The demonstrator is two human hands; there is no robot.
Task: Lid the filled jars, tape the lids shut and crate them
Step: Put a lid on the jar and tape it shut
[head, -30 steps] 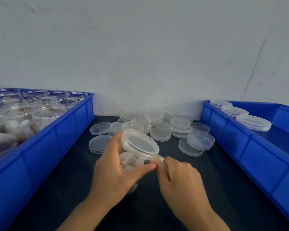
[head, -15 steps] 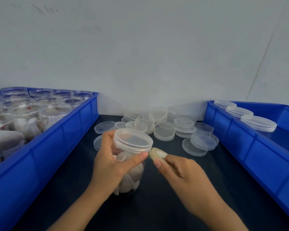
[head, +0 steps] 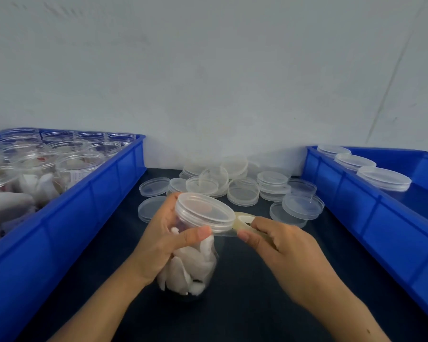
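The jar [head: 190,265] stands on the dark surface [head: 245,304] in the near centre, tilted slightly, filled with white pieces and closed by a clear lid [head: 204,211]. The left hand [head: 163,240] grips the jar from its left side, fingers curled behind the neck and the thumb pressed across the front just under the lid rim. The right hand [head: 282,250] sits just right of the jar, fingers curled, pinching a small roll of clear tape [head: 244,222]; a short strip runs from the roll to the lid rim beside the left thumb. Beyond the hands, loose lids [head: 242,191] lie scattered and stacked on the surface against the wall. The left crate [head: 67,213] holds open filled jars. The right crate [head: 371,206] holds three lidded jars along its far side.
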